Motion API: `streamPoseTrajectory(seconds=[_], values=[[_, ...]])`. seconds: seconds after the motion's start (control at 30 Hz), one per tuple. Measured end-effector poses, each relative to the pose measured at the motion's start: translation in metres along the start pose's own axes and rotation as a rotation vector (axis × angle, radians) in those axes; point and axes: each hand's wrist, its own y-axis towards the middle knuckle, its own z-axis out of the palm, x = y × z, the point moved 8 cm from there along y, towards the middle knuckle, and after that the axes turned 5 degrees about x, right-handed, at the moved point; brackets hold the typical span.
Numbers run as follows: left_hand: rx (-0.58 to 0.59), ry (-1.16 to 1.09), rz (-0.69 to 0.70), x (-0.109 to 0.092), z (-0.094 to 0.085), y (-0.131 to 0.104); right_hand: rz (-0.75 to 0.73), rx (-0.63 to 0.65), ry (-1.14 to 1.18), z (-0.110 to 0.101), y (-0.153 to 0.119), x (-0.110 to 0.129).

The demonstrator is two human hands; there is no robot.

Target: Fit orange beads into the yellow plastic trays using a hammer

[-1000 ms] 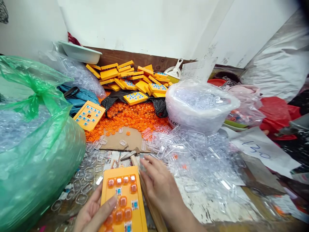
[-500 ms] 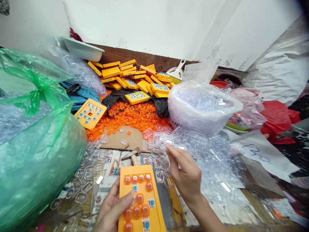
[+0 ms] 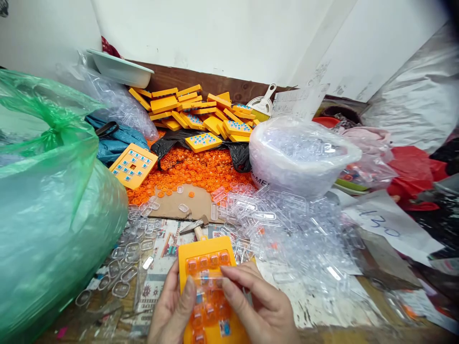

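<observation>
My left hand (image 3: 168,308) is closed round the left side of a yellow plastic panel (image 3: 188,247), its thumb lying on the front face. Clear orange caps (image 3: 209,313) sit in rows on the panel, and a blue-and-white printed square (image 3: 224,328) shows uncovered near its lower end. Between the thumb and forefinger of my right hand (image 3: 263,303) is a clear plastic cover (image 3: 210,282), held across the upper part of the panel. Whether the cover touches the caps I cannot tell. Just beyond the panel lies a hammer (image 3: 198,229), its handle end partly hidden.
Clear covers (image 3: 279,229) are heaped to the right, below a full white bag (image 3: 301,162). Loose orange caps (image 3: 201,172) spread beyond a cardboard sheet (image 3: 167,205). Yellow panels (image 3: 201,114) are piled at the back. A bulging green bag (image 3: 64,229) stands left.
My right hand has moved left and down from beside the clear heap to the panel, where a clear cover now shows in its fingers. The left hand still holds the panel, now slightly tilted.
</observation>
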Motion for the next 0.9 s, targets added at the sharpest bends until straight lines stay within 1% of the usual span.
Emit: streamPoseTrajectory(seconds=[0.03, 0.1, 0.17, 0.2, 0.23, 0.27, 0.3, 0.33, 0.4, 0.47, 0.53, 0.63, 0.73, 0.83, 0.9], values=[[0.002, 0.011, 0.022, -0.001, 0.001, 0.0, -0.015, 0.008, -0.006, 0.003, -0.001, 0.001], [-0.012, 0.048, 0.056, -0.001, 0.001, -0.001, -0.105, 0.004, -0.077, 0.009, -0.005, 0.008], [-0.051, 0.094, 0.07, -0.002, 0.0, -0.003, -0.206, -0.055, -0.205, 0.01, -0.01, 0.017], [-0.072, 0.12, 0.076, -0.002, -0.001, -0.005, -0.226, -0.099, -0.261, 0.009, -0.013, 0.019], [-0.09, 0.152, 0.088, -0.004, -0.001, -0.006, -0.205, -0.146, -0.29, 0.007, -0.015, 0.019], [-0.103, 0.186, 0.106, -0.006, -0.001, -0.007, -0.142, -0.183, -0.273, 0.005, -0.015, 0.014], [-0.112, 0.22, 0.125, -0.009, -0.001, -0.008, -0.042, -0.189, -0.194, 0.004, -0.015, 0.006], [-0.117, 0.251, 0.141, -0.011, -0.001, -0.009, 0.08, -0.161, -0.061, 0.006, -0.015, -0.006], [-0.117, 0.297, 0.159, -0.015, 0.0, -0.009, 0.299, -0.063, 0.261, 0.019, -0.016, -0.026], [-0.111, 0.315, 0.154, -0.016, 0.001, -0.009, 0.403, 0.003, 0.483, 0.03, -0.018, -0.035], [-0.102, 0.312, 0.139, -0.015, 0.002, -0.008, 0.428, -0.008, 0.552, 0.031, -0.017, -0.038], [-0.084, 0.263, 0.101, -0.013, 0.005, -0.008, 0.443, -0.008, 0.548, 0.032, -0.017, -0.043], [-0.048, 0.191, 0.064, -0.01, 0.008, -0.008, 0.401, -0.016, 0.432, 0.031, -0.018, -0.043], [-0.042, 0.155, 0.065, -0.011, 0.009, -0.008, 0.344, -0.022, 0.358, 0.031, -0.018, -0.04], [-0.061, 0.152, 0.065, -0.012, 0.007, -0.009, 0.299, 0.033, 0.322, 0.031, -0.015, -0.036]])
